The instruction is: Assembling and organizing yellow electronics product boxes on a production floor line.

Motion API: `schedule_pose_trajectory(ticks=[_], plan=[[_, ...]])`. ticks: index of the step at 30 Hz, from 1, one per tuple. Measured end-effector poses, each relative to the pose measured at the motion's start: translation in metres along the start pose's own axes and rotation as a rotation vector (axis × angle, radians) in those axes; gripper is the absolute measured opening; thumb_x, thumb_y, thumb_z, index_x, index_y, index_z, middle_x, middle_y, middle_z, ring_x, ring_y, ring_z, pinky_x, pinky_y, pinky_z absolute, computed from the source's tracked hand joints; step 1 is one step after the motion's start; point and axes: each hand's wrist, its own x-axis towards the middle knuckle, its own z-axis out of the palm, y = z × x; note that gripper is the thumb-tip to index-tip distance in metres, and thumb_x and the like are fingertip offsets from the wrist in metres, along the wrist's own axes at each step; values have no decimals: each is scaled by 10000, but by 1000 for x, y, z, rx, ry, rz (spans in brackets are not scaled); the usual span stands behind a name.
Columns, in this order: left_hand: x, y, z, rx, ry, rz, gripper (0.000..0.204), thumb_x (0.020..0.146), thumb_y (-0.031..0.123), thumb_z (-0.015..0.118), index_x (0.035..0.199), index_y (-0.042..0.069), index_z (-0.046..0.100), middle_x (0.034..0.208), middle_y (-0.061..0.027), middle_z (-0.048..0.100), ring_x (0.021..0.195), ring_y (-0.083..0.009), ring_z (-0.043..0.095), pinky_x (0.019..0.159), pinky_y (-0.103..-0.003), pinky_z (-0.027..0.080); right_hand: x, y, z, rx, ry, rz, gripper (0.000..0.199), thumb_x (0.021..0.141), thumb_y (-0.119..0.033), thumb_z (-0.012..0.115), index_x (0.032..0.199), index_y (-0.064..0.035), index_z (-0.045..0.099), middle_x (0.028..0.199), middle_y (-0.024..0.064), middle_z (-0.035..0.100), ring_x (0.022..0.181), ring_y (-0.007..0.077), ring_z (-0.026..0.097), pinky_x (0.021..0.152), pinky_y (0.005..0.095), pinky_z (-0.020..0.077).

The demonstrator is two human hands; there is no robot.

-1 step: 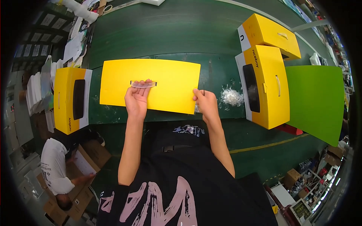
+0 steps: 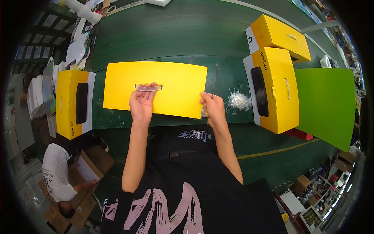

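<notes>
A yellow carton (image 2: 179, 74) shows its broad flat face above the green table, in front of me. Set into that face is a clear plastic carrying handle (image 2: 145, 88). The fingers of my left hand (image 2: 142, 105), palm up, are hooked under the handle, with their tips showing beyond it. My right hand (image 2: 213, 107) pinches the carton's near right edge between thumb and curled fingers. The carton's sides and underside are hidden.
Yellow-and-white boxes with handles stand at left (image 2: 66, 101), right (image 2: 280, 89) and far right (image 2: 280, 33). Clear plastic scraps (image 2: 239, 100) lie beside the right box. A green sheet (image 2: 327, 105) lies farther right. At lower left, a person (image 2: 58, 171) bends over brown cartons (image 2: 99, 160).
</notes>
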Motion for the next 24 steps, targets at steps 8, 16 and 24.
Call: schedule_pose_trajectory(ticks=[8, 16, 24], plan=[[-2, -6, 3, 17, 0, 5, 241, 959, 24, 436, 1185, -42, 487, 1247, -263, 585, 1337, -434, 550, 1245, -540, 386, 16, -72, -101, 509, 253, -524, 358, 1109, -303, 530, 797, -129, 498, 647, -75, 317, 516, 39, 275, 431, 244, 190], [10, 4, -13, -56, -79, -84, 285, 907, -20, 456, 1191, -39, 479, 1250, -271, 585, 1372, -455, 508, 1284, -567, 296, 107, 139, -216, -713, 601, -268, 357, 1015, -309, 585, 834, -38, 730, 826, 217, 725, 847, 406, 713, 797, 472, 540], [-13, 38, 35, 46, -87, -204, 421, 889, 136, 533, 1247, -71, 454, 1238, -229, 511, 1352, -412, 478, 1304, -530, 254, 96, 180, -214, -412, 720, -104, 346, 971, -360, 657, 824, -56, 734, 842, 141, 750, 877, 392, 712, 829, 457, 541]])
